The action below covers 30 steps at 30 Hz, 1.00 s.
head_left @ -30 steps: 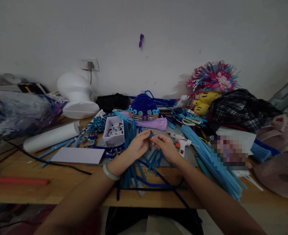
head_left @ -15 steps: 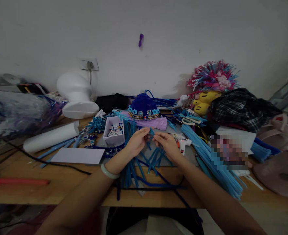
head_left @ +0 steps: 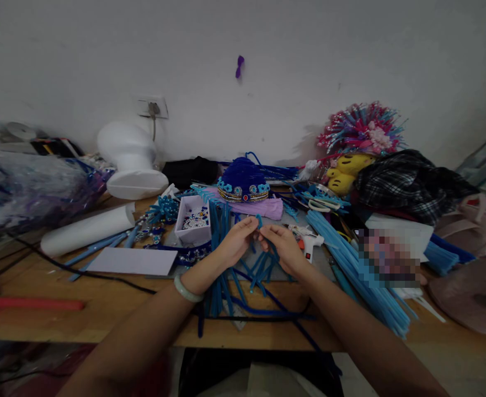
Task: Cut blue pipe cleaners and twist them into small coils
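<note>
Between my two hands, over the middle of the table, a short bent piece of blue pipe cleaner (head_left: 260,220) pokes up. My left hand (head_left: 239,241) pinches it from one side, a pale bangle on that wrist. From the other side my right hand (head_left: 282,245) has thumb and fingers closed on it, and the fingertips of both hands nearly meet. Beneath them lie cut blue pipe cleaners (head_left: 263,269). Beyond stands a dark blue crown-like headpiece (head_left: 244,179) with a jewelled band. The lower part of the held piece is hidden by my fingers.
Left of my hands are a white box (head_left: 193,234) of beads, a white card (head_left: 132,261) and a paper roll (head_left: 87,229). A white foam head (head_left: 129,160) stands behind. To the right lie a glue gun (head_left: 310,242) and a long pipe-cleaner bundle (head_left: 358,270). A black cable (head_left: 102,278) crosses the left.
My hands have come closer together around the blue piece, the left fingers shifting slightly right. The piece now shows as a bent loop above the fingertips. The things on the table stay put.
</note>
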Tool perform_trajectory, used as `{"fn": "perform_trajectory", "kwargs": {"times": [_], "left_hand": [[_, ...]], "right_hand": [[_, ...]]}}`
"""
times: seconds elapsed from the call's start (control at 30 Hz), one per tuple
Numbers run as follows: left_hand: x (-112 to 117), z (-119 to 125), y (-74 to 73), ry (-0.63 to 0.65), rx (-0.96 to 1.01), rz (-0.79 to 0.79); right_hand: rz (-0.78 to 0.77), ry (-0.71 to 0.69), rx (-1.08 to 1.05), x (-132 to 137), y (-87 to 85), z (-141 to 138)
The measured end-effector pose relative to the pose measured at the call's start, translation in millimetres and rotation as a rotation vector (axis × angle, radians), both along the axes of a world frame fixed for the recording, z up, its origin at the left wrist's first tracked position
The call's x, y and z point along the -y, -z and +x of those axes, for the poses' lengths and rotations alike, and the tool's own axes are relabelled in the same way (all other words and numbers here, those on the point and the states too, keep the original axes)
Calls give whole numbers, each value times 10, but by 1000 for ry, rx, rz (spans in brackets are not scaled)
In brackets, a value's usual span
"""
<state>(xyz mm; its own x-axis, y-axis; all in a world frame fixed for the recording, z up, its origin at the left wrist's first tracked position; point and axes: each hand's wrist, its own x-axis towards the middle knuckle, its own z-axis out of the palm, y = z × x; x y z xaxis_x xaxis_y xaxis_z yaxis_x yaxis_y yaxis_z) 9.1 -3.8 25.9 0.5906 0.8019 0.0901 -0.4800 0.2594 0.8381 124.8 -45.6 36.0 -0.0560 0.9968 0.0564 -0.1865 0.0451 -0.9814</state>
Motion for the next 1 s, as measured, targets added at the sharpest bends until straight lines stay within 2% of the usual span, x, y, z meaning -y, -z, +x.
{"fn": "perform_trajectory", "kwargs": {"times": [0.13, 0.27, 0.57, 0.73, 1.0], "left_hand": [[4, 0, 19, 5, 53, -89], [2, -4, 19, -15, 66, -71], [-10, 36, 116, -206, 106, -25], [26, 66, 118, -316, 148, -24], [26, 78, 97, -338, 203, -126]], "right_hand": [[-41, -109, -114, -1, -7, 19], [-56, -164, -170, -9, -13, 61], [-61, -120, -153, -24, -3, 82], [-53, -118, -158, -26, 4, 80], [-79, -70, -101, -35, 16, 31]]}}
